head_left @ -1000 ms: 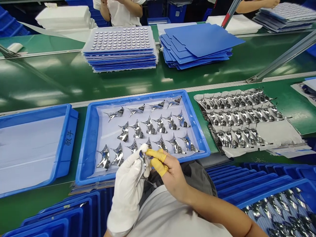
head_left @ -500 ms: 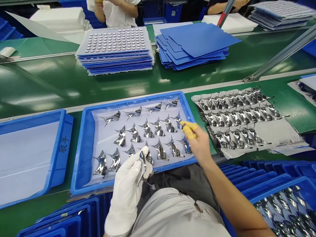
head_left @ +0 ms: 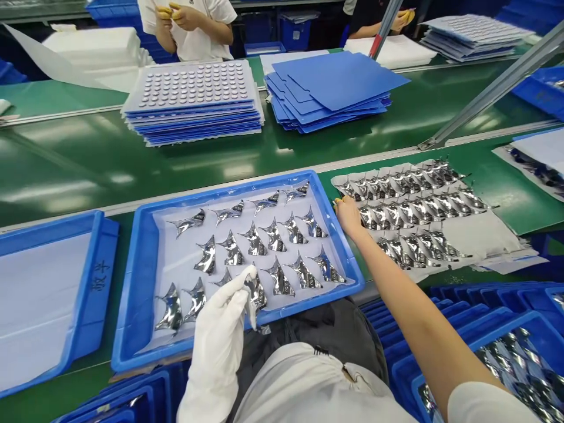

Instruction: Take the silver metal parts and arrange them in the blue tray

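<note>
My left hand, in a white glove, is closed over the front edge of a blue tray. A shiny metal part shows only as a small bit below its fingertips; the rest is hidden. Rows of curved, pointed chrome pieces lie on a white sheet inside the tray. Beyond the tray's right rim is my right hand, with yellow finger covers and curled fingers. It is next to the left end of the rows of similar chrome pieces on white paper. What its fingers hold, if anything, is hidden.
Another blue tray with a white sheet stands at the left. Across the green bench are a stack of sheets with round pieces and blue sheets. A metal post slants at the right. Co-workers' hands show at the back.
My right hand has moved from over the tray's right side to the rows of chrome pieces beyond its rim. My left hand has turned slightly, staying near the tray's front edge. The view has shifted.
</note>
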{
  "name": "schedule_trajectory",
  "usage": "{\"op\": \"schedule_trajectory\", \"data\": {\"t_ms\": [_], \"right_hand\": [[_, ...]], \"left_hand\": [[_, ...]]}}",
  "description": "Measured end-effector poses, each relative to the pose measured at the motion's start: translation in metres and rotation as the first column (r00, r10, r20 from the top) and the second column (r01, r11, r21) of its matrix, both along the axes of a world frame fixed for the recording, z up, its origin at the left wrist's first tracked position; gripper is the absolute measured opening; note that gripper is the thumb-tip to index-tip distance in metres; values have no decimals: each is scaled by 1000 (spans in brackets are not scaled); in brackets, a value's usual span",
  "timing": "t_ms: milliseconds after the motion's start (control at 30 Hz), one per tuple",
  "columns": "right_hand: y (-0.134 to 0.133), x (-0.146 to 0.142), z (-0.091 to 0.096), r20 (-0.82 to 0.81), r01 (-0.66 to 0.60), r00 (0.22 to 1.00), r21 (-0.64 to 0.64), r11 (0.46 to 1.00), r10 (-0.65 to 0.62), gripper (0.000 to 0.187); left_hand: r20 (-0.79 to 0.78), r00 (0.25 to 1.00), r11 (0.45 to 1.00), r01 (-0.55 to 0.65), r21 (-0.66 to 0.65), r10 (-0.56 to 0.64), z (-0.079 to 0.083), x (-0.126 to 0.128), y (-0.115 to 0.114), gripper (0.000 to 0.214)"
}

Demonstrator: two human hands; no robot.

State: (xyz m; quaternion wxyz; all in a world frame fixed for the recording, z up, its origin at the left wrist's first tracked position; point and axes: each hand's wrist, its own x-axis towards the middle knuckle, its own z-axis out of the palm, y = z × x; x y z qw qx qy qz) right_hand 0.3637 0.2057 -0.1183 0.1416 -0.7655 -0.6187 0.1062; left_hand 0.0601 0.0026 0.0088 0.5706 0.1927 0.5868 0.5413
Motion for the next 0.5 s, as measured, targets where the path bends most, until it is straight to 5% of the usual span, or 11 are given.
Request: {"op": "schedule_trajectory", "data": {"t_ms": [200, 333, 433, 500], "right_hand": [[-14, -4, 26, -70, -32, 997, 108, 994, 40, 38], [-75, -51, 69, -190, -103, 971, 220, 970, 146, 35], [-135, -98, 94, -584, -394, 644, 300, 869, 494, 27], [-166, -125, 103, -695, -516, 430, 334, 789, 576, 25]], "left_hand": [[-152, 988, 1000, 17, 23, -13, -4, -2, -3, 37], [-194, 981, 996, 30, 80, -14, -11, -7, -5, 36], [-125, 992, 996, 23, 86, -12, -13, -8, -3, 36], [-77, 997, 996, 11, 87, -4, -13, -8, -3, 36]]}}
